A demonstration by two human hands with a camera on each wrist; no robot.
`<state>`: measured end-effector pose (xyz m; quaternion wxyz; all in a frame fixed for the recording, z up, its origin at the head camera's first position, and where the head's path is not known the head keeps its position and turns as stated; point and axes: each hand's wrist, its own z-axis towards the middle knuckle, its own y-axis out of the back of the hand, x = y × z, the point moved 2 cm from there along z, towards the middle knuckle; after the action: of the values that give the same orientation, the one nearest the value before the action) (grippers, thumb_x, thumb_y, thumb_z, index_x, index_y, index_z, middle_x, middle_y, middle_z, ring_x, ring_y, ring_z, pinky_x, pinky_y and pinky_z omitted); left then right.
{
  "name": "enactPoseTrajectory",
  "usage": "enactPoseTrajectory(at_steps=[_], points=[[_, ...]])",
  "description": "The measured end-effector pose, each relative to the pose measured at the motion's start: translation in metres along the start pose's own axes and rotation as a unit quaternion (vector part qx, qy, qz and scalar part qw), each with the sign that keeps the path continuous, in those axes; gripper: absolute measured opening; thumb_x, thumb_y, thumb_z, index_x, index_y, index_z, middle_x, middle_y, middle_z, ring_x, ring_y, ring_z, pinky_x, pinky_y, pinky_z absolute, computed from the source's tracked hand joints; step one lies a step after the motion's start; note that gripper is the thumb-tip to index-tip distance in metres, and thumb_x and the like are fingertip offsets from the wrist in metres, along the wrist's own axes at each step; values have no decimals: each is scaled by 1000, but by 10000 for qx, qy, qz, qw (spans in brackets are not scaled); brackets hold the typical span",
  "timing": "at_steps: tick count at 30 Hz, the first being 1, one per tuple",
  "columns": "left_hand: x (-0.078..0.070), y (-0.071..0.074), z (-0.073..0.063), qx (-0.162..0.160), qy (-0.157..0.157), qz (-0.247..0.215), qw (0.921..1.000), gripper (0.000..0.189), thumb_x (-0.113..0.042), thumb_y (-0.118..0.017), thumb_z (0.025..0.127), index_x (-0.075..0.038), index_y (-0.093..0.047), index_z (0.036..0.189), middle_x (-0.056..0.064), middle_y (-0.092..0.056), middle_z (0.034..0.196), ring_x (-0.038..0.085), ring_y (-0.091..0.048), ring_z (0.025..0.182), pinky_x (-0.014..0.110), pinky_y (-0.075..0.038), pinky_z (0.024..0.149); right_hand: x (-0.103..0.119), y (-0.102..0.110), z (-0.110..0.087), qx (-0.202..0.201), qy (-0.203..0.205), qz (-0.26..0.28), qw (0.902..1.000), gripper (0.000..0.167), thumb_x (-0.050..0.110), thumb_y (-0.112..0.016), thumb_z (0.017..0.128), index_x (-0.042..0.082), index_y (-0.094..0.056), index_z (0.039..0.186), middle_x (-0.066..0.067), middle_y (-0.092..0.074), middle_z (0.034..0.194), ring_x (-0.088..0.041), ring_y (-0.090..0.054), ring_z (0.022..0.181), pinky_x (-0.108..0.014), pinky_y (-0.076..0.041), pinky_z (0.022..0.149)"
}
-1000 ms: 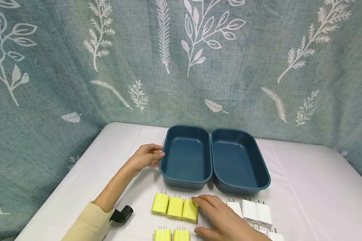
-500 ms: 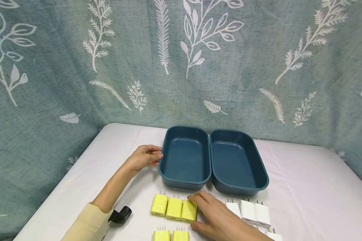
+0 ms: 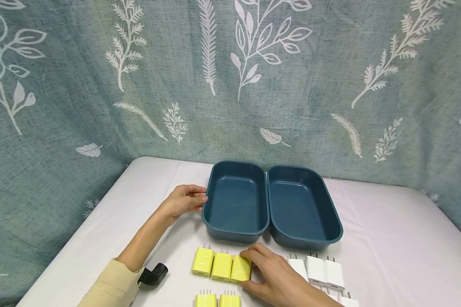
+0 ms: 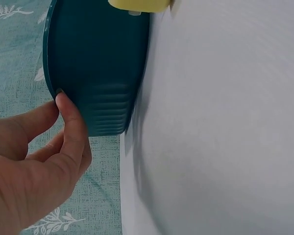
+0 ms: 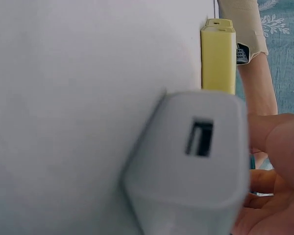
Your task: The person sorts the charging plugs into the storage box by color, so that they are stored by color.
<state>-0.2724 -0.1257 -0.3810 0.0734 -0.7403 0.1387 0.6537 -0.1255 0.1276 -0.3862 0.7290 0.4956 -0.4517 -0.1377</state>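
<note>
My left hand (image 3: 184, 199) pinches the left rim of the left dark blue bin (image 3: 236, 233); in the left wrist view its thumb and a finger (image 4: 71, 117) meet at the rim. My right hand (image 3: 270, 273) grips the rightmost yellow USB charger (image 3: 240, 269) of the upper row, one finger at the prong end and the thumb at the port end. That charger lies on the table beside two others, a middle yellow charger (image 3: 222, 266) and a left one (image 3: 202, 261). In the right wrist view a blurred white charger (image 5: 186, 152) hides part of the right hand (image 5: 279, 161).
A second blue bin (image 3: 307, 243) stands against the first on its right. Two more yellow chargers (image 3: 206, 301) lie at the front edge of view. Several white chargers (image 3: 333, 273) lie right of my right hand, partly covered by it. A patterned curtain (image 3: 223, 119) hangs behind.
The right hand has moved slightly left and its thumb has closed in on the rightmost yellow charger, which it now grips. The left hand stays at the bin's rim.
</note>
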Motion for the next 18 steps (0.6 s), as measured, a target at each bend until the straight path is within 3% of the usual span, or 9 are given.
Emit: enactPoseTrajectory(at_steps=[18], points=[[1, 1, 1, -14, -2, 9, 10000, 38, -1, -62, 96, 14, -53, 130, 12, -64, 103, 13, -63, 83, 26, -57, 74, -1, 2, -9, -418, 121, 408, 9982, 45, 22, -81, 84, 12, -63, 124, 10, -54, 116, -2, -57, 95, -27, -54, 82]])
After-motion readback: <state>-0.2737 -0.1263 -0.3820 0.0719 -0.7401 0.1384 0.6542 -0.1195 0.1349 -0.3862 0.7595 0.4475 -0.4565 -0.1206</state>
